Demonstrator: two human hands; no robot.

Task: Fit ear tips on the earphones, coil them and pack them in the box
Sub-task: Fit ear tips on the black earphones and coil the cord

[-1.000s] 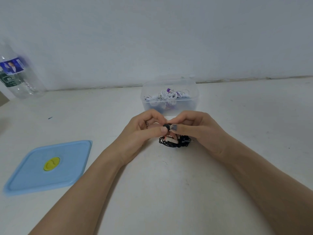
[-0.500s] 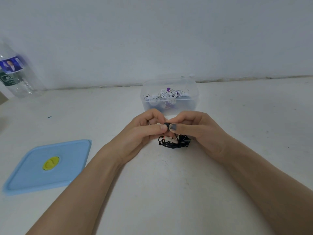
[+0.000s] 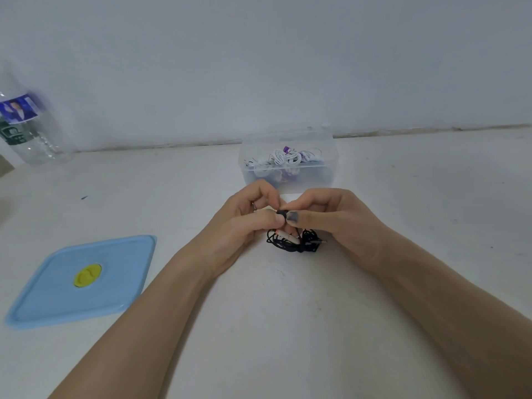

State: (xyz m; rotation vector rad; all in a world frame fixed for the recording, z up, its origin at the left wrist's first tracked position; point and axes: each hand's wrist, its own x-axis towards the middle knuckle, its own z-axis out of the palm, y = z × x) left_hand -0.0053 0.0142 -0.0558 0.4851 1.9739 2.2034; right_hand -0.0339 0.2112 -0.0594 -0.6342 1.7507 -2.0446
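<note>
At the far left, against the wall, stands a clear plastic bottle [image 3: 27, 131] with a printed label. Nearer, on the left of the table [image 3: 288, 326], a light blue lid [image 3: 80, 283] lies flat with a yellow plug at its centre. It is well apart from everything else.

In the middle, the left hand [image 3: 244, 223] and the right hand [image 3: 331, 217] meet above the table, fingertip to fingertip. The left hand's thumb and forefinger are curled and pinch a small black part, apparently an earbud with its ear tip [image 3: 282, 213]. The right hand's thumb and forefinger pinch the same part from the other side. The remaining fingers of both hands are curled inward. Whether the tip is fully seated cannot be told, since the fingers cover most of it.

Just below the fingertips, the black earphones [image 3: 293, 242] rest on the table as a loose bundle of cord, with a pale inline piece and the plug at its right end showing.

Directly beyond the hands, near the wall, stands the clear box [image 3: 250, 177], open at the top. It holds white coiled earphones with purple parts.

Step in hand, as judged: fitting an ear tip on the black pair. Coiling and packing are not yet done.

The next move calls for firm, even pressure until the tip is seated. The bundle then needs tidying into a coil and lifting over the hands' far side into the box.
</note>
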